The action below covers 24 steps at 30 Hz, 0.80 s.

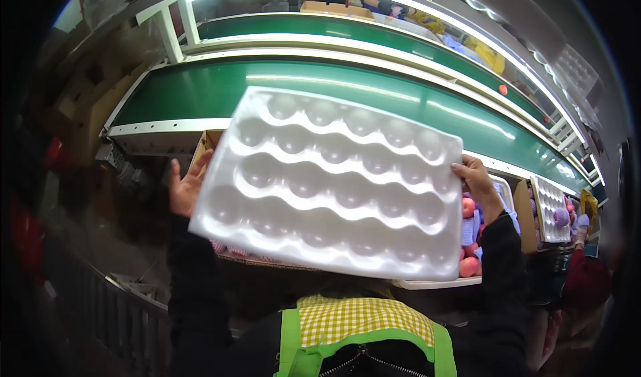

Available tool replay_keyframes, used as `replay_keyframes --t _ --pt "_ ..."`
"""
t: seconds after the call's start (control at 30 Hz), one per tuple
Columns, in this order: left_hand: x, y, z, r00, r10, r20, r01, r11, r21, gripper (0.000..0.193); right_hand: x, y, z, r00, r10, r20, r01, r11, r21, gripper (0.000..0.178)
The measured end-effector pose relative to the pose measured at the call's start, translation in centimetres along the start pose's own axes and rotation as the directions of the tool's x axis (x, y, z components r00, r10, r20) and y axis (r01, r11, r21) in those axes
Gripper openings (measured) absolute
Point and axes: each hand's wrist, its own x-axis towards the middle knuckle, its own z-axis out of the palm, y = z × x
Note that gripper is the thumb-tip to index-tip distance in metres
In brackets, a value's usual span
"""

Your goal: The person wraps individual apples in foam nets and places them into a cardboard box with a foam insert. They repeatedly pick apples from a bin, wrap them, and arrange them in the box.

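A large white foam fruit tray (320,197), with rows of round hollows, is held up tilted in front of me. My right hand (477,183) pinches its right edge near the far corner, thumb on top. My left hand (189,186) is beside the tray's left edge with its fingers spread; part of it is hidden behind the tray. Under the tray, a cardboard box (208,143) shows only at its edges, with pink netting (237,251) along the near side. To the right, a white crate (437,284) holds red apples (469,267) and purple foam nets (470,230).
A green conveyor belt (193,93) with white rails runs across beyond the tray. Farther right, a smaller white tray (551,207) lies over another box near a co-worker's hand (582,230). Brown cartons (87,116) stand at the left; a grey railing (113,313) is at the lower left.
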Motion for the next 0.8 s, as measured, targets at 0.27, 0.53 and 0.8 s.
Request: replay_keyframes --t 0.27,0.53,0.8 --pt "-3.9 -0.1 -9.6 0.944 0.22 -0.247 0.284 -0.156 0.946 0.039 8.2 4.7 7.3 0.993 -0.105 0.048 0.112 0.759 -0.641 0.019" --pt "-3.1 2.4 -7.9 0.916 0.385 -0.114 0.305 -0.483 0.821 0.037 7.3 -0.2 13.6 0.992 -0.048 0.118 0.115 0.734 -0.669 0.026" --pt "-2.5 2.1 -8.4 0.983 0.163 -0.089 0.184 -0.781 0.597 0.035 6.3 0.9 17.1 0.938 0.047 0.344 0.343 0.031 -0.939 0.012"
